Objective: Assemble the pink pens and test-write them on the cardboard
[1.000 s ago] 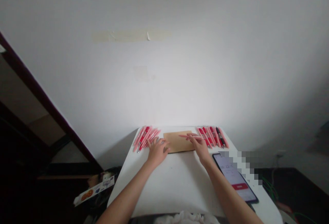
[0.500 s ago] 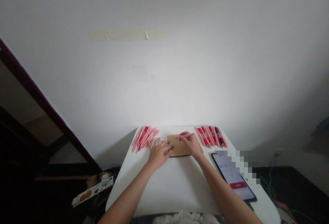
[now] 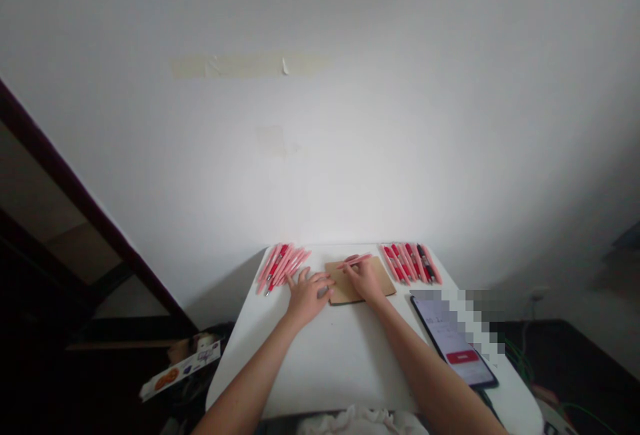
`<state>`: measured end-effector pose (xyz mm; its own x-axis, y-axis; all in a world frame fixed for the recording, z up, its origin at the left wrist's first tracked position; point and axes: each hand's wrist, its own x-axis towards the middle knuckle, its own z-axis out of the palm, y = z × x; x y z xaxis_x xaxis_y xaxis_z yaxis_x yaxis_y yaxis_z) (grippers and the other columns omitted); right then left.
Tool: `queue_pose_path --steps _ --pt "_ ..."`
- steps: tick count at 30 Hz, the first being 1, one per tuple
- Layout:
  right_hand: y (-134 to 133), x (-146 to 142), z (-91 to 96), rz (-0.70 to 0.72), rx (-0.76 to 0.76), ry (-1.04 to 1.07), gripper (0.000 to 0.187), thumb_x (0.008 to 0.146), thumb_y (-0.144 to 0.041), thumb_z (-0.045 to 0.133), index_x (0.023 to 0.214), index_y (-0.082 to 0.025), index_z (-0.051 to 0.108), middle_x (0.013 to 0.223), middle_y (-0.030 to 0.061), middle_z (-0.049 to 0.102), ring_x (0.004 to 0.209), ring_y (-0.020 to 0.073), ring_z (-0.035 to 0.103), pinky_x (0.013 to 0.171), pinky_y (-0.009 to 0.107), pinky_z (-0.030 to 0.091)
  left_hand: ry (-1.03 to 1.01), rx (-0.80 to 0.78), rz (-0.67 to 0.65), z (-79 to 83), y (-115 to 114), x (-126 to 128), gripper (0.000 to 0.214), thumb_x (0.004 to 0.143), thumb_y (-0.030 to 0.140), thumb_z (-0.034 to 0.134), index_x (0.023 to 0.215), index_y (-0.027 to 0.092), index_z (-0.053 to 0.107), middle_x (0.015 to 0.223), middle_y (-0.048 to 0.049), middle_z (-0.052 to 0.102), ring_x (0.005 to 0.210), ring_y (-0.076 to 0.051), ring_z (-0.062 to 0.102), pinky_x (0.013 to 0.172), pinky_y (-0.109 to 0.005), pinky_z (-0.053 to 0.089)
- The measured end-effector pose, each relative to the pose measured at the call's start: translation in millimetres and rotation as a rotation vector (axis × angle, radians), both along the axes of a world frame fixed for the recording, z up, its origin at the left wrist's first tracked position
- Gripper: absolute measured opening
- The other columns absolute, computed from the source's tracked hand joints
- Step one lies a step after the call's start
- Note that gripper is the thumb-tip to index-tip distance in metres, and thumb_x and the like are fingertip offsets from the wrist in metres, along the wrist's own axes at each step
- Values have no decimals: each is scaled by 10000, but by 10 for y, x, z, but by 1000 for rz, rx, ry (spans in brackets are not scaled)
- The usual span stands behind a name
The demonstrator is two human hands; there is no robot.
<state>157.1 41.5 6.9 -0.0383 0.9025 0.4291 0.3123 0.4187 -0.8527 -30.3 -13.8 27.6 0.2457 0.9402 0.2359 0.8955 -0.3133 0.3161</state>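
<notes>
My right hand (image 3: pixel 364 278) is closed round a pink pen (image 3: pixel 356 261) and rests on a brown cardboard sheet (image 3: pixel 384 280) at the far middle of the white table (image 3: pixel 330 355). My left hand (image 3: pixel 306 295) lies flat with fingers spread on the table, its fingertips touching the sheet's left edge. A heap of pink and red pens (image 3: pixel 281 265) lies just beyond my left hand. A row of pink, red and black pens (image 3: pixel 411 262) lies to the right of the sheet.
A phone with a lit screen (image 3: pixel 457 348) lies on the table's right side by my right forearm. A white wall rises right behind the table. A printed box (image 3: pixel 180 365) sits on the dark floor to the left.
My right hand has carried the pink pen leftward from the right-hand row onto the cardboard sheet. My left hand has stayed at the sheet's left edge.
</notes>
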Motion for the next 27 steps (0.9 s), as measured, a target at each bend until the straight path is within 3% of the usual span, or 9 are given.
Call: queue_pose_path --steps 8,13,27 --pt "-1 -6 -42 52 56 -101 253 911 -359 535 848 -194 716 956 88 697 917 213 632 866 339 462 35 49 51 -11 3 -23 382 836 489 610 1213 432 623 1361 7 596 1394 -387 312 1073 -799 -48" --pt "-1 -17 -26 55 92 -164 249 917 -341 534 835 -213 731 934 78 707 928 213 618 890 348 442 52 55 83 1 4 -15 393 806 509 640 1189 421 646 1418 7 544 1403 -402 289 1088 -788 -19" --pt "23 -37 -65 -16 45 -222 219 898 -309 547 829 -191 719 972 99 686 979 227 582 920 358 416 40 39 98 52 -15 0 364 798 518 651 1158 468 652 1429 43 529 1408 -421 267 1058 -821 -23"
